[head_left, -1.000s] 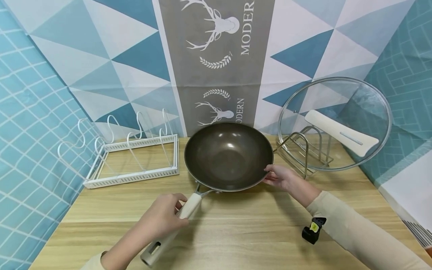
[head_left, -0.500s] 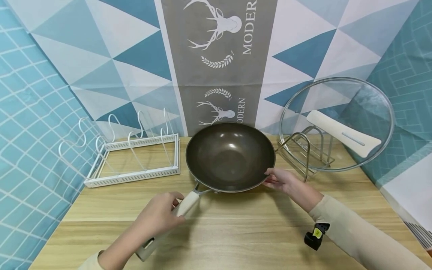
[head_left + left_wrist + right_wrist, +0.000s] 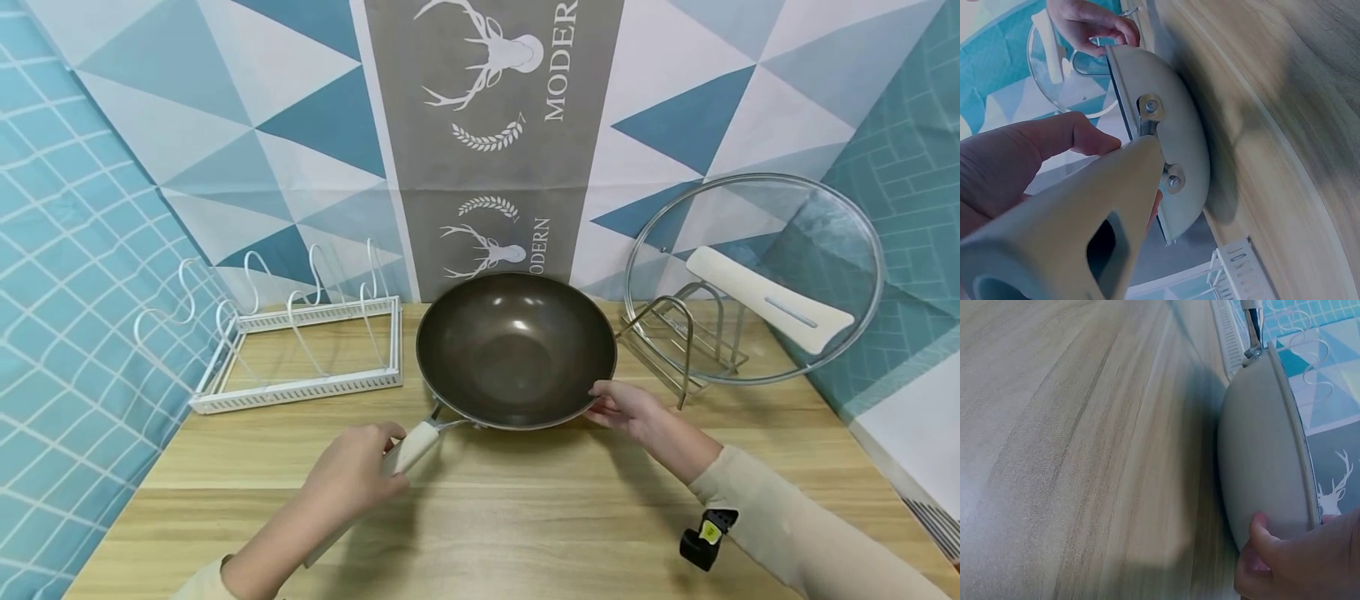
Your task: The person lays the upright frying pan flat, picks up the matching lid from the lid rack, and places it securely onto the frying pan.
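Observation:
A dark wok (image 3: 516, 350) with a pale outer side stands at the back middle of the wooden table, its bowl facing up and toward me. My left hand (image 3: 352, 475) grips its cream handle (image 3: 414, 447), which points front-left. In the left wrist view that handle (image 3: 1085, 219), with a slot near its end, runs to two riveted brackets under the rim. My right hand (image 3: 633, 412) holds the wok's right rim, thumb over the edge and fingers beneath. In the right wrist view fingers (image 3: 1263, 534) press against the pale outer side (image 3: 1263, 450).
To the left stands a white rack (image 3: 300, 390) with several wire loops. On the right, a metal stand (image 3: 678, 350) bears a glass lid (image 3: 795, 225) with a cream handle (image 3: 768, 298), leaning beside the wok's right edge. A patterned wall covering (image 3: 300, 125) rises behind the table.
The left hand has turned a little and the handle's end has sunk behind the wrist. Both hands keep their hold, and the wok stays nearly in place while the whole view shifts slightly.

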A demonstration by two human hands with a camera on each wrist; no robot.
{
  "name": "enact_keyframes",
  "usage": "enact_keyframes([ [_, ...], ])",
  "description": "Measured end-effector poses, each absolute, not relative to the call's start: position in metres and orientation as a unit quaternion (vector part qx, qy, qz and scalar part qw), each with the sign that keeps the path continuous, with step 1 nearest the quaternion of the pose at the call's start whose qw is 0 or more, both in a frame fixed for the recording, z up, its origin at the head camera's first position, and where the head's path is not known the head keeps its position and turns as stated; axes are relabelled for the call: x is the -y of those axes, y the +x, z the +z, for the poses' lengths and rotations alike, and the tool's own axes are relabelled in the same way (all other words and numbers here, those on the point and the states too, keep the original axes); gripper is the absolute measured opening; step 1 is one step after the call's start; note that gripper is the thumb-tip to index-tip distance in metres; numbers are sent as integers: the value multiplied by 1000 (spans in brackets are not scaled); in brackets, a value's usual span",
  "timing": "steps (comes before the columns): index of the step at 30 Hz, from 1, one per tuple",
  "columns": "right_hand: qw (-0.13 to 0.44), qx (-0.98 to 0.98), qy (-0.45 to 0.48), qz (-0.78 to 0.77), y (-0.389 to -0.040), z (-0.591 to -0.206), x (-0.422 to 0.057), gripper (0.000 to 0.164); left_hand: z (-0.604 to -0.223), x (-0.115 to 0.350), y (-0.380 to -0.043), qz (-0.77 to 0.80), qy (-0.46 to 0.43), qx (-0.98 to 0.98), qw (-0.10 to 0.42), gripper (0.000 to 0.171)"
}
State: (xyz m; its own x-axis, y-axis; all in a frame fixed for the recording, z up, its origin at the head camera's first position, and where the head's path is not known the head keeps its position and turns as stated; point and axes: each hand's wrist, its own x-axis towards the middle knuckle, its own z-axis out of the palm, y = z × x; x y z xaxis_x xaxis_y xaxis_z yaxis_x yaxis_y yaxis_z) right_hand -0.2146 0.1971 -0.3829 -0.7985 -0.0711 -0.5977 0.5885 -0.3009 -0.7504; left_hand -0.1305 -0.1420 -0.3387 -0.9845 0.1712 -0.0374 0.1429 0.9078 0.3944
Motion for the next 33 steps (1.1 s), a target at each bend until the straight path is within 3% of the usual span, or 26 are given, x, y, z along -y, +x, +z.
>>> enact_keyframes([
  [6, 223, -552, 229, -770, -218, -383, -199, 31, -338, 141, -132, 195, 81, -977, 34, 46],
  [9, 232, -550, 228, -769, -220, -382, -201, 23, -337, 142, -133, 195, 82, -977, 35, 46],
  [12, 238, -532, 237, -777, -227, -387, -206, 30, -336, 142, -133, 194, 80, -977, 35, 45],
  [22, 233, -501, 274, -787, -254, -410, -225, 25, -337, 145, -135, 192, 81, -978, 31, 44],
  [33, 251, -525, 260, -771, -241, -381, -217, 19, -338, 148, -137, 176, 81, -981, 24, 43],
])
